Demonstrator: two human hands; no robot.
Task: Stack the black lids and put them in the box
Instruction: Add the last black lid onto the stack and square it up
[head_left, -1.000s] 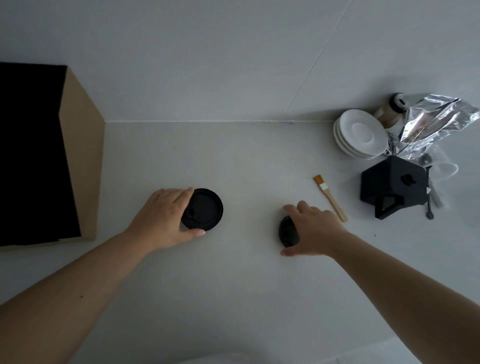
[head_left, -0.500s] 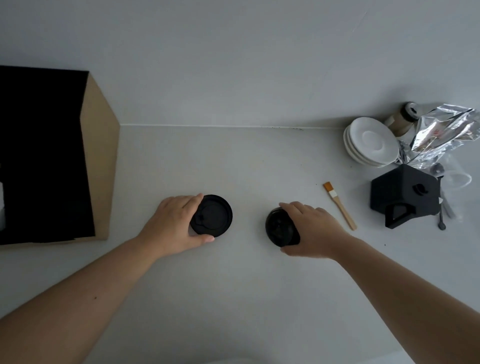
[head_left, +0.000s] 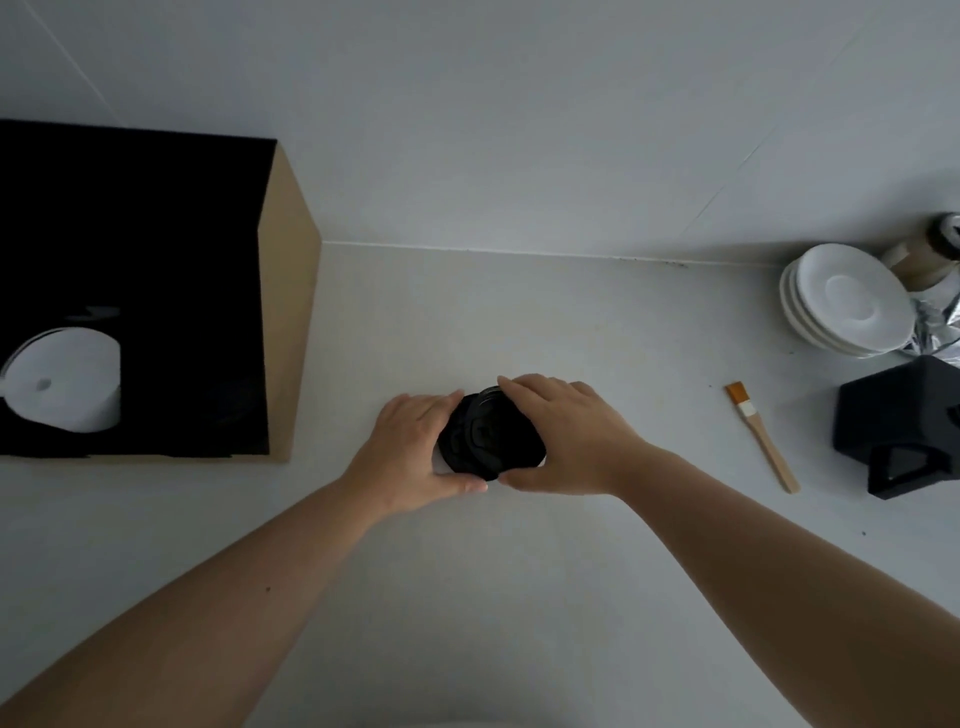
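Here, black lids sit together at the middle of the pale worktop
The left hand and right hand each close their grip on the lids; the open cardboard box stands well apart on the left, a small brush on the right

A stack of round white ceramic saucers sits at the right end of the pale grey counter, against the wall. Behind it stands a beige bottle with a dark cap, and crumpled silver foil lies just beside the saucers. Nearer, an angular black plastic object rests near a small wooden-handled brush with orange bristles.
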